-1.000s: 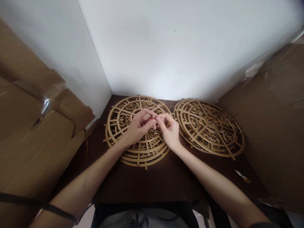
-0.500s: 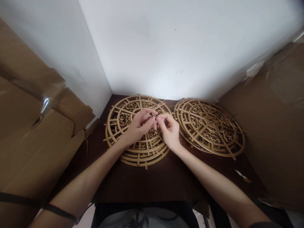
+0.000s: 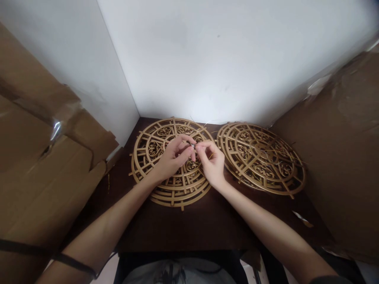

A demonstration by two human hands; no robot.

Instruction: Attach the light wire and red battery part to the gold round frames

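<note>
Pinching small bead [image 3: 192, 145]: left hand [image 3: 171, 159], right hand [image 3: 212, 163] grips | over gold disc [image 3: 154, 165] | walls close

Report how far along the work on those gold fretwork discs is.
Done: cannot tell; the right stack of discs lies untouched, thin wires across it. In hand: the left hand and right hand pinch a small metallic piece between fingertips, above the left stack of discs. Left: the piece is not yet on any disc.

Dark brown table [image 3: 189, 225]; two stacks of gold fretwork discs [image 3: 174, 173] [image 3: 260, 157] side by side; paper scrap [image 3: 301, 218] near right edge.
</note>
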